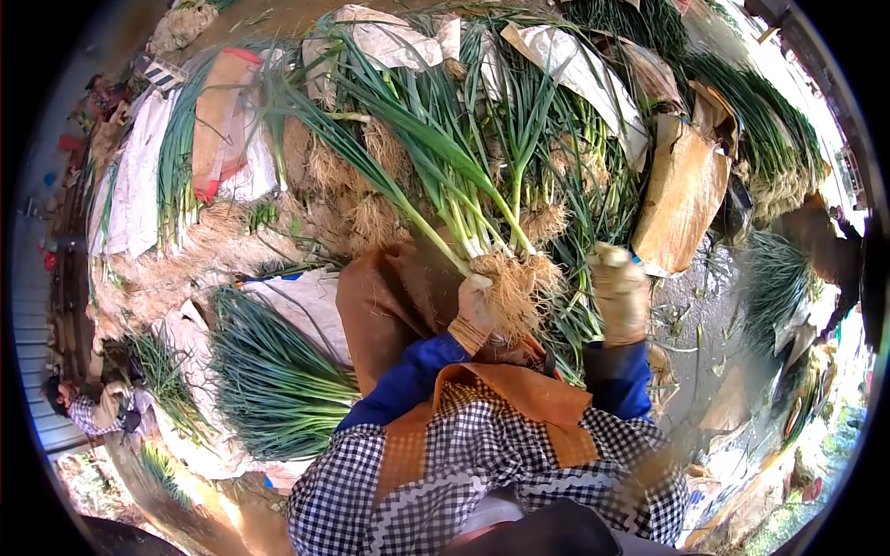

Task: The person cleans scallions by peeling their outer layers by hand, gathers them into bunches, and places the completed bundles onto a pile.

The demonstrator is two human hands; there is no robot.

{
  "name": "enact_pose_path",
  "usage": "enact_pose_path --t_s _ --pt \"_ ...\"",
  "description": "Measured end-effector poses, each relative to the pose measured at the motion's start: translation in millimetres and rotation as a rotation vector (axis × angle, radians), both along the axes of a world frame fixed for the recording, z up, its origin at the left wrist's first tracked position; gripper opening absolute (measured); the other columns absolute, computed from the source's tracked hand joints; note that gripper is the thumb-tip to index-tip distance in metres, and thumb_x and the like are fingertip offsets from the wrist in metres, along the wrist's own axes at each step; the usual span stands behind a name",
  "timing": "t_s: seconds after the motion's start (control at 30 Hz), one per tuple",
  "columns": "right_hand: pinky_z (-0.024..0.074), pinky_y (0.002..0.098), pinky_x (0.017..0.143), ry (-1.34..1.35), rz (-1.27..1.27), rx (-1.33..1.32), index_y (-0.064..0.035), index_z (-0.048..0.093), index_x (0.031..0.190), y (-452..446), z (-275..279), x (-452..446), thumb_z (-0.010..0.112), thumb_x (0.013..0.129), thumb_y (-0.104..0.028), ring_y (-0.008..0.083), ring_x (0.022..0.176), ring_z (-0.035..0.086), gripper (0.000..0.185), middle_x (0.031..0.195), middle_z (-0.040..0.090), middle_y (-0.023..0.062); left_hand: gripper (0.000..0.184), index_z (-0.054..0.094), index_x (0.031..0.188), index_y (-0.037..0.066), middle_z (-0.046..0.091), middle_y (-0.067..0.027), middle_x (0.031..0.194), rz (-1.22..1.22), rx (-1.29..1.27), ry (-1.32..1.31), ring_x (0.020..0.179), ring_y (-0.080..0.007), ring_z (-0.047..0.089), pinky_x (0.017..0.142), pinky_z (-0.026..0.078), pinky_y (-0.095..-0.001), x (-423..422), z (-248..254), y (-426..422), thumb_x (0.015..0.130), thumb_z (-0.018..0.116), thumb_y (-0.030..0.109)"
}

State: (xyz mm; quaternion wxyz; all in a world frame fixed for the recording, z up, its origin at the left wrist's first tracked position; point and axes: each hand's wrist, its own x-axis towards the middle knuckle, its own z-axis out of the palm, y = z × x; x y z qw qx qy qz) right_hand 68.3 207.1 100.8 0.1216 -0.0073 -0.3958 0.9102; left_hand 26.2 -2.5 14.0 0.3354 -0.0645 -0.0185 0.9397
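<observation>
My left hand [473, 313], in a tan work glove, is closed round the base of several spring onions [451, 215] over my lap. Their white stems and bushy, straw-coloured roots [514, 287] point towards me, and the long green leaves spread away over the pile. The roots hide part of the fingers. To the right of the roots, apart from them, my right hand [619, 292] is raised in a similar glove. It is smeared by motion, so I cannot make out its fingers or anything in them.
More spring onions lie ahead, partly covered by white sacks [579, 74] and a brown paper sheet [684, 190]. A bundle of greens [278, 380] rests at my left. Root scraps [199, 287] litter the ground. Another person [97, 408] is at the far left.
</observation>
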Motion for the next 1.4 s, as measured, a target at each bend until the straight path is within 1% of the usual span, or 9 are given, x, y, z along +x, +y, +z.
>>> enact_pose_path --t_s 0.1,0.17,0.47,0.7,0.77,0.83,0.9,1.1,1.4 --pt "0.0437 0.0366 0.089 0.062 -0.050 0.045 -0.0063 0.065 0.078 68 -5 14 0.052 0.079 0.000 0.0237 0.106 0.053 0.014 0.097 0.060 0.0095 0.053 0.043 0.123 -0.002 0.053 -0.0174 0.116 0.047 -0.074 -0.039 0.105 -0.0311 0.054 0.092 0.045 -0.0479 -1 -8 -4 0.070 0.046 0.003" --pt "0.0428 0.0336 0.090 -0.406 -0.103 1.549 -0.0104 0.064 0.098 83 -20 2 0.059 0.077 -0.006 0.0273 0.105 0.053 0.022 0.103 0.060 0.0109 0.051 0.044 0.121 -0.003 0.054 -0.0168 0.114 -0.066 -0.215 -0.012 0.103 -0.0298 0.055 0.090 0.048 -0.0462 -3 -28 -11 0.070 0.045 0.003" --pt "0.0472 0.0322 0.071 0.271 0.437 2.241 -0.0079 0.061 0.090 -84 13 -68 0.058 0.079 -0.021 0.0206 0.080 0.057 0.017 0.086 0.059 0.0063 0.045 0.048 0.114 -0.003 0.057 -0.0163 0.106 -0.123 -0.236 0.148 0.098 -0.0282 0.056 0.090 0.046 -0.0432 1 -6 -16 0.070 0.049 0.004" --pt "0.0435 0.0305 0.066 0.279 0.731 0.634 -0.0080 0.054 0.072 11 15 8 0.058 0.085 -0.016 0.0175 0.069 0.053 0.015 0.072 0.054 0.0043 0.058 0.042 0.122 -0.005 0.051 -0.0189 0.119 -0.202 -0.210 0.038 0.106 -0.0305 0.053 0.095 0.044 -0.0423 -3 -49 -20 0.066 0.051 0.003" --pt "0.0441 0.0311 0.064 -0.079 0.506 0.723 -0.0062 0.058 0.074 43 9 25 0.061 0.083 -0.018 0.0178 0.066 0.053 0.015 0.070 0.055 0.0054 0.063 0.039 0.126 -0.003 0.049 -0.0184 0.122 -0.102 -0.253 0.060 0.110 -0.0308 0.051 0.097 0.042 -0.0444 -3 -26 -17 0.064 0.052 0.002" --pt "0.0478 0.0317 0.064 -0.283 -0.013 2.117 -0.0083 0.066 0.085 28 -11 14 0.067 0.075 -0.020 0.0201 0.071 0.059 0.016 0.079 0.061 0.0087 0.064 0.039 0.126 -0.001 0.050 -0.0173 0.121 -0.144 -0.201 0.074 0.109 -0.0314 0.051 0.098 0.040 -0.0443 -4 -34 -14 0.064 0.053 0.001" --pt "0.0484 0.0343 0.067 -0.171 0.140 1.431 -0.0129 0.067 0.093 -26 7 -9 0.070 0.071 -0.020 0.0249 0.078 0.060 0.023 0.085 0.062 0.0074 0.062 0.039 0.127 -0.001 0.049 -0.0173 0.122 -0.101 -0.387 0.165 0.110 -0.0308 0.051 0.098 0.040 -0.0421 -5 -70 -9 0.066 0.052 -0.001" --pt "0.0471 0.0333 0.071 0.788 0.280 2.040 -0.0140 0.061 0.102 -78 -3 -79 0.053 0.085 -0.023 0.0228 0.080 0.057 0.021 0.090 0.058 0.0057 0.044 0.049 0.115 -0.003 0.057 -0.0115 0.102 -0.072 -0.513 0.115 0.094 -0.0245 0.058 0.084 0.048 -0.0359 1 -5 -16 0.071 0.048 -0.009" --pt "0.0440 0.0309 0.061 0.128 0.591 0.467 -0.0080 0.054 0.078 -25 3 -1 0.051 0.087 -0.016 0.0178 0.067 0.051 0.013 0.071 0.050 0.0050 0.058 0.040 0.125 -0.004 0.053 -0.0175 0.116 -0.155 -0.334 0.165 0.103 -0.0275 0.055 0.090 0.047 -0.0395 -3 -22 -23 0.068 0.046 -0.005"
